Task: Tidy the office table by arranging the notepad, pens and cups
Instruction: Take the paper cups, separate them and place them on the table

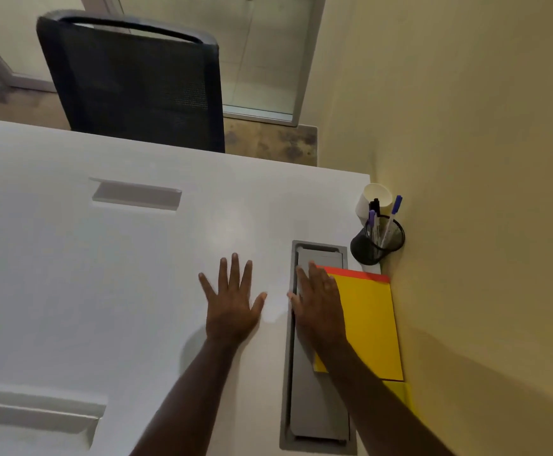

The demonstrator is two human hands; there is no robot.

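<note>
Left hand (232,307): bare; five fingers and a thumb-side outline all in view; no ring, no glove.
Right hand (321,307): bare; back of the hand shows; no ring or glove on the parts seen.
Left forearm (183,396): bare from wrist to the picture's lower edge; no sleeve, watch or band.
Right forearm (383,399): bare from wrist to the lower edge; no sleeve, watch or band.
Fingernails: short, plain, as far as the blur allows.
Rest of body: out of view.

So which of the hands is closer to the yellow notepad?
Right. The right hand lies flat at the yellow notepad's left edge, overlapping it; the left hand is spread on the white table, farther left.
</note>
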